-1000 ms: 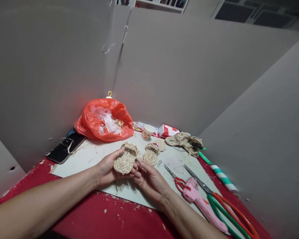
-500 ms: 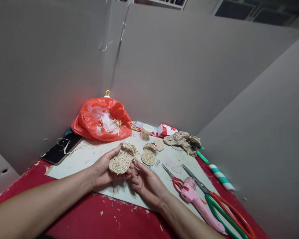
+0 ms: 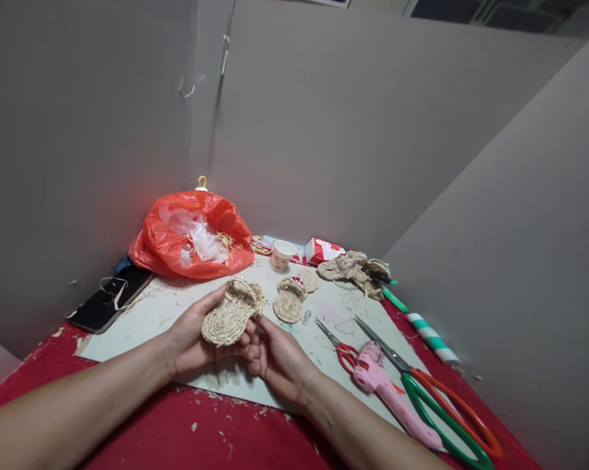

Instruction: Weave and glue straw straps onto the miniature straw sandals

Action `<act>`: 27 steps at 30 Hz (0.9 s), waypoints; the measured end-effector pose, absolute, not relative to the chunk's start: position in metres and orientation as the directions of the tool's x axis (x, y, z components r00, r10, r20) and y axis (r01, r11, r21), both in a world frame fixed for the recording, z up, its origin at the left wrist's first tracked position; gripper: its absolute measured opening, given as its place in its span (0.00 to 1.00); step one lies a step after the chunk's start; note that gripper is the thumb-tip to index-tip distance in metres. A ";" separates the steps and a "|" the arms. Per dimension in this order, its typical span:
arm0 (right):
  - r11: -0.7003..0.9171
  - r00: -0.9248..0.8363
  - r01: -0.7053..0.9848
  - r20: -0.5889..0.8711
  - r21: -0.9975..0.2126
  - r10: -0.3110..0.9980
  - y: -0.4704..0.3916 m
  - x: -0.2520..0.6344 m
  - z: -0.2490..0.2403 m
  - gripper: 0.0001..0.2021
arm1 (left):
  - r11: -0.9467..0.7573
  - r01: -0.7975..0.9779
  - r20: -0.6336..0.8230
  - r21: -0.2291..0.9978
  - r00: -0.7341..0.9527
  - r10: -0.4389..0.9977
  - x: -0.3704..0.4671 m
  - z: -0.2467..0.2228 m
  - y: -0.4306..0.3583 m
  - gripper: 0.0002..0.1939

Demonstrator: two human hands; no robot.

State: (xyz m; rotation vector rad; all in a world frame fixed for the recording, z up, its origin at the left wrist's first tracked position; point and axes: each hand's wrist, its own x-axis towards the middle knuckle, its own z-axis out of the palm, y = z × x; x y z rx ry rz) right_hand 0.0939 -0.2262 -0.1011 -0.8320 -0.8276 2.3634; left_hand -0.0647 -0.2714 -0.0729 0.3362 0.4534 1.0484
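A small woven straw slipper (image 3: 228, 318), with pale beads along its strap, rests in my left hand (image 3: 194, 339), thumb on its left edge and fingers beneath. My right hand (image 3: 277, 356) meets its right side with bent fingers; whether the fingertips pinch the slipper or something small is hard to tell. Just beyond, a second woven slipper (image 3: 289, 301) with red beads lies on the white board (image 3: 167, 313). A round woven piece (image 3: 308, 279) is behind it.
Red bag (image 3: 152, 245) and phone (image 3: 113, 300) at left; cup (image 3: 282, 255), red-white box (image 3: 322, 250) and woven bundle (image 3: 356, 271) at back. Small scissors (image 3: 344, 352), pink glue gun (image 3: 392, 398), large shears (image 3: 422, 385) and striped roll (image 3: 432, 338) lie right.
The whole view has shifted slightly, moving objects left in the picture. My hands still support the beaded slipper, and my right fingers are drawn closer against its side.
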 end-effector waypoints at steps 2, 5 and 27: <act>-0.697 -0.700 -0.224 -0.385 -0.682 0.602 -0.228 0.092 -0.101 0.13 | 0.472 -0.744 -0.201 0.473 0.430 0.880 -0.064 -0.074 -0.272 0.28; -0.656 -0.674 -0.256 -0.355 -0.710 0.648 -0.230 0.088 -0.102 0.11 | 0.494 -0.730 -0.202 0.472 0.456 0.867 -0.063 -0.074 -0.272 0.30; -0.510 -0.636 -0.412 -0.162 -0.755 0.755 -0.230 0.083 -0.080 0.11 | 0.437 -0.711 -0.132 0.550 0.443 0.887 -0.073 -0.053 -0.280 0.28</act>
